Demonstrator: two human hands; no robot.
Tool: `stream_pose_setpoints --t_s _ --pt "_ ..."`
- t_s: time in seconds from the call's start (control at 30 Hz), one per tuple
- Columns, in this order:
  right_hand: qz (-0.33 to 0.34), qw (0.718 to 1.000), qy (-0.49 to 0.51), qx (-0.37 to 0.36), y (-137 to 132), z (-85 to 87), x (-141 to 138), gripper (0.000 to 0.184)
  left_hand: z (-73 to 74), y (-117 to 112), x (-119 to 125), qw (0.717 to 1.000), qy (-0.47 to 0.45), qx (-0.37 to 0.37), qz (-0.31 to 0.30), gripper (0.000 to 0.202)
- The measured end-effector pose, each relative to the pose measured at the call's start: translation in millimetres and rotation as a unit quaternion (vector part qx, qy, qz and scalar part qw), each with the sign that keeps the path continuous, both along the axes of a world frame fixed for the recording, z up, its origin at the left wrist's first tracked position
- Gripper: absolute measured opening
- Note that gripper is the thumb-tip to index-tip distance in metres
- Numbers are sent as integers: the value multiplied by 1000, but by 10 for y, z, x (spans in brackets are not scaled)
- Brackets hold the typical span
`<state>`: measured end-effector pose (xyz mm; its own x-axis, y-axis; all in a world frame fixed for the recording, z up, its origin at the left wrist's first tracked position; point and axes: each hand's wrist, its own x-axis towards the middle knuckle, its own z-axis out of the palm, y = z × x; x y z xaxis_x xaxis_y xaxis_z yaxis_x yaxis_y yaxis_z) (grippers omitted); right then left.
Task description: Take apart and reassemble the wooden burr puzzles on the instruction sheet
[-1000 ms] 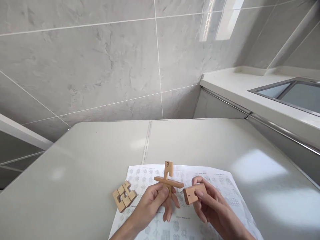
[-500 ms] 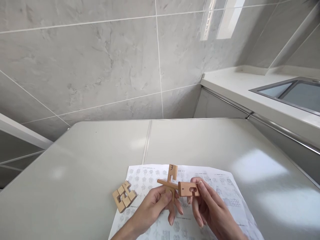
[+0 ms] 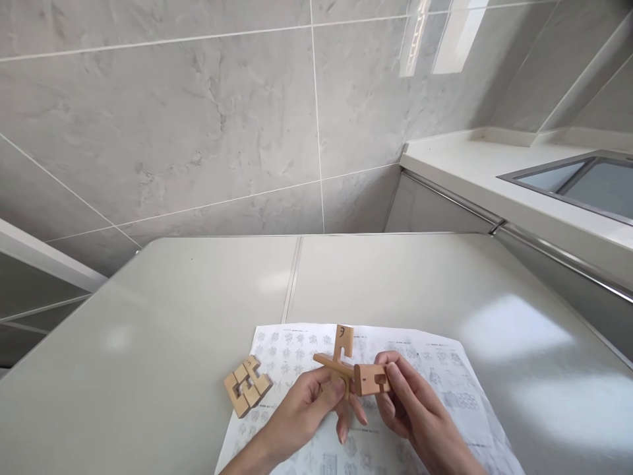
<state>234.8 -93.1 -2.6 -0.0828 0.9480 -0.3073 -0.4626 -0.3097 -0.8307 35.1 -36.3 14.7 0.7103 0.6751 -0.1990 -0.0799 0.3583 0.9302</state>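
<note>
My left hand (image 3: 321,401) pinches crossed wooden puzzle pieces between thumb and fingers. One of them, an upright notched piece (image 3: 343,340), bears a black "3" at its top; a flat piece (image 3: 326,361) crosses it. My right hand (image 3: 413,399) grips the end of another wooden puzzle piece (image 3: 366,379), which has a dark slot and a small mark. Its left end meets the crossed pieces, though whether it is interlocked I cannot tell. Left of my hands lies a group of wooden pieces (image 3: 247,386) set side by side.
A printed paper sheet (image 3: 297,340) with rows of small diagrams lies under my hands on the pale table (image 3: 208,297). A grey tiled wall (image 3: 222,132) stands behind. To the right is a white counter (image 3: 455,158) with a sink (image 3: 588,178).
My right hand's fingers have curled in closer around the slotted piece, which has turned slightly. My left hand keeps its hold, and the pieces beside it stay put.
</note>
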Motion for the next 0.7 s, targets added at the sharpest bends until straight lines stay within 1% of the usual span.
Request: stream_pose_setpoints --t_s 0.13,0.23,0.37,0.47,0.53,0.6,0.7 --pt "13 1000 -18 9 -6 -33 -2 52 15 -6 20 1000 5 11 1 57" --pt "4 999 -34 14 -16 -52 -15 53 6 -8 13 1000 -9 10 -3 58" --pt "13 999 -46 6 -16 -68 -3 54 -9 -7 -8 999 -34 -10 -12 55" --pt "38 998 -42 24 -12 -67 3 52 -3 -2 -13 998 -52 -32 -15 56" --pt "63 997 -27 46 -13 -70 -7 48 -2 -3 -13 997 -59 -37 -31 57" --pt "88 994 -18 60 -18 -83 -23 46 -15 -11 -16 996 -54 -32 -59 55" --pt "100 993 -24 62 -29 -109 -41 44 -46 -32 -31 993 -38 -16 -110 51"
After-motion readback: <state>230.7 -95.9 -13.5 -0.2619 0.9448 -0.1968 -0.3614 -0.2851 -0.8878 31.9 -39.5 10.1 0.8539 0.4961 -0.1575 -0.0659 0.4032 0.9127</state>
